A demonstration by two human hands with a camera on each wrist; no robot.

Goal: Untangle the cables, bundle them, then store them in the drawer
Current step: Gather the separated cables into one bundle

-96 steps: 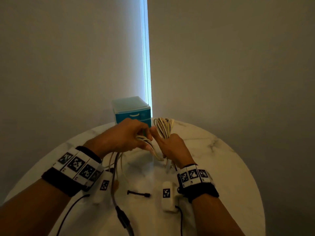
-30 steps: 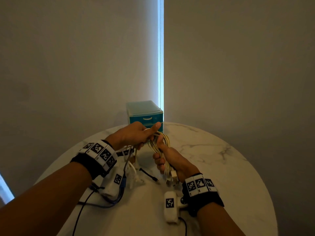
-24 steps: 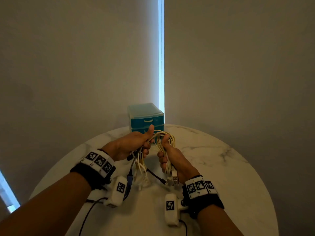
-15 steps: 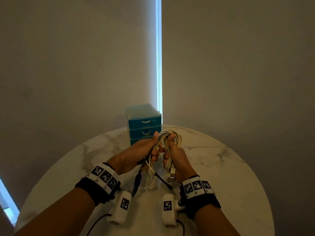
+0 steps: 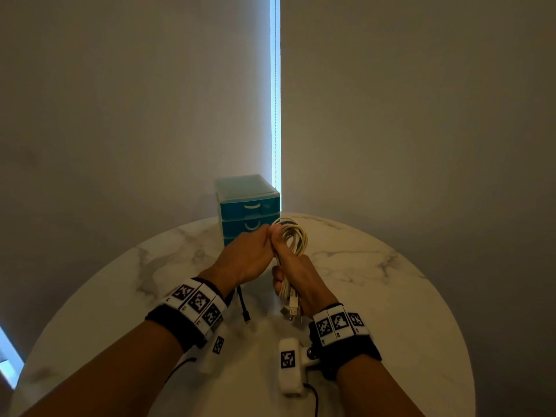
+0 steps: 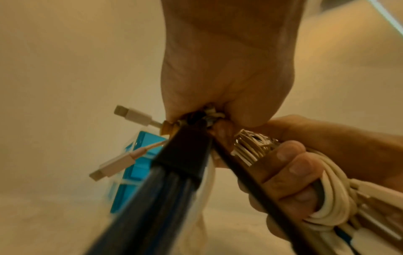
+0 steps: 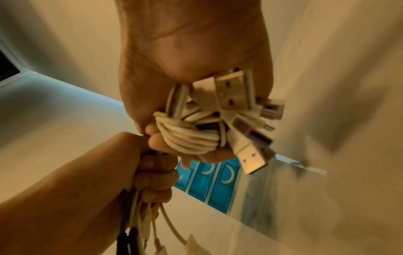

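My right hand (image 5: pixel 296 273) grips a coil of white cables (image 5: pixel 294 238), its loops rising above my fist and its USB plugs (image 5: pixel 291 311) hanging below. In the right wrist view the coil (image 7: pixel 191 138) fills that fist, with the plugs (image 7: pixel 250 150) sticking out. My left hand (image 5: pixel 246 258) is pressed against the right and grips the loose cable ends, white connectors (image 6: pixel 133 117) and a black cable (image 5: pixel 243 305) that dangles beneath it. The teal drawer unit (image 5: pixel 248 210) stands just behind both hands, with its drawers closed.
The round white marble table (image 5: pixel 376 281) lies under my hands, its far edge near the wall. A bright strip of light (image 5: pixel 275 91) runs down the wall behind the drawer unit. Camera modules (image 5: pixel 290 368) hang from both wrists.
Both hands have lifted the cables off the table and drawn together. The left hand now closes tightly on the loose ends beside the right fist. The drawer unit shows more of its front.
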